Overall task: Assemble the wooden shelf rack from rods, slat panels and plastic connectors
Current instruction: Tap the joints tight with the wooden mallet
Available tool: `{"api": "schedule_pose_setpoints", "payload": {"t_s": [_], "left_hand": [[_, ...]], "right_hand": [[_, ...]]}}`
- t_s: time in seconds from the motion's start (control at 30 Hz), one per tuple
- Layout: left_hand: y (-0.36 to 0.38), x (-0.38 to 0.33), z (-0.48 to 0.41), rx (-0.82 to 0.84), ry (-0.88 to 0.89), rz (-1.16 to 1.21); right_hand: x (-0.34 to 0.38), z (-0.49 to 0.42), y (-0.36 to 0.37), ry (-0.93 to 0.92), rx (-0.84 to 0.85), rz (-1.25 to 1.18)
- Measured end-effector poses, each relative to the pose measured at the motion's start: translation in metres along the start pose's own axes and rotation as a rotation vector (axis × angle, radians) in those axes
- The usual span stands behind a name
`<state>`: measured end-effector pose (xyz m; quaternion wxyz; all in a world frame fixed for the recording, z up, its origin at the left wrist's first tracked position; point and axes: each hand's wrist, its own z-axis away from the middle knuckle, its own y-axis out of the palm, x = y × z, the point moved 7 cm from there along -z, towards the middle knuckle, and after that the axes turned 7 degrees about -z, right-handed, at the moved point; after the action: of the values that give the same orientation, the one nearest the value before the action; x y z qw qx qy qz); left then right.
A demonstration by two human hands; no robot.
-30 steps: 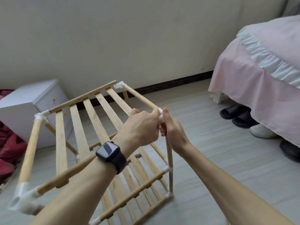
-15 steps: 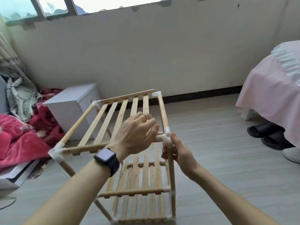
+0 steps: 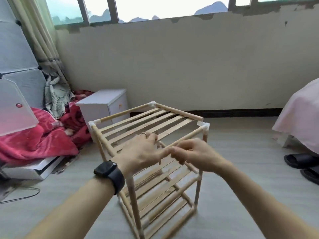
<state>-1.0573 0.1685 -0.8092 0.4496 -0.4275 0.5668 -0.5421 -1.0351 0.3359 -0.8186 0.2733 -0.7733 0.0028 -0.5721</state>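
The wooden rack (image 3: 160,188) stands upright on the floor (image 3: 241,187), out in the open stretch between the white cabinet (image 3: 103,107) by the far wall and the pink-covered bed (image 3: 300,118) at the floor's right edge. Its top slat panel (image 3: 148,120) lies level, framed by rods that meet in white plastic connectors: one at the far corner (image 3: 152,104), one at the left corner (image 3: 93,123) and one at the right corner (image 3: 204,126). Lower slat shelves show beneath it, down to the floor.

Both hands are at the near side of the rack's top. The left hand (image 3: 139,150), with a black watch (image 3: 110,171) on its wrist and a ring (image 3: 143,133) on one finger, is spread palm down over the near slats, fingers straight and the thumb stretched out towards the other hand. The right hand (image 3: 196,154) sits just beside it, knuckles up and fingers curled, at the near end of the front rod (image 3: 188,136) that runs down from the right corner connector. Its fingertips meet the left thumb; the blur here is heavy, so I cannot tell whether they actually close on the rod or only lie against it.

A red blanket (image 3: 34,144) is heaped along the floor's left edge, and black slippers (image 3: 300,160) lie by the bed.
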Motion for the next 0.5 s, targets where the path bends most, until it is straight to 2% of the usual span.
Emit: {"api": "schedule_pose_setpoints", "payload": {"t_s": [0.1,0.13,0.17,0.2,0.27,0.33,0.43,0.5], "left_hand": [[0.002,-0.007,0.002,-0.103,0.063,-0.125],[0.000,-0.010,0.003,-0.144,0.106,-0.160],[-0.002,-0.012,0.003,-0.186,0.162,-0.195],[-0.004,-0.014,0.003,-0.219,0.222,-0.223],[-0.010,-0.013,0.004,-0.255,0.338,-0.275],[-0.017,-0.001,0.005,-0.295,0.441,-0.345],[-0.024,0.033,0.010,-0.392,0.482,-0.413],[-0.022,0.054,0.014,-0.424,0.398,-0.408]], "right_hand": [[-0.013,0.007,-0.078,-0.002,-0.622,-0.040],[-0.019,0.010,-0.096,0.026,-0.778,-0.004],[-0.028,0.008,-0.110,0.081,-0.861,0.004],[-0.039,0.002,-0.118,0.168,-0.858,-0.023],[-0.062,-0.015,-0.118,0.343,-0.712,-0.144],[-0.075,-0.025,-0.104,0.432,-0.569,-0.297],[-0.077,-0.030,-0.076,0.419,-0.430,-0.341],[-0.072,-0.030,-0.056,0.380,-0.391,-0.346]]}}
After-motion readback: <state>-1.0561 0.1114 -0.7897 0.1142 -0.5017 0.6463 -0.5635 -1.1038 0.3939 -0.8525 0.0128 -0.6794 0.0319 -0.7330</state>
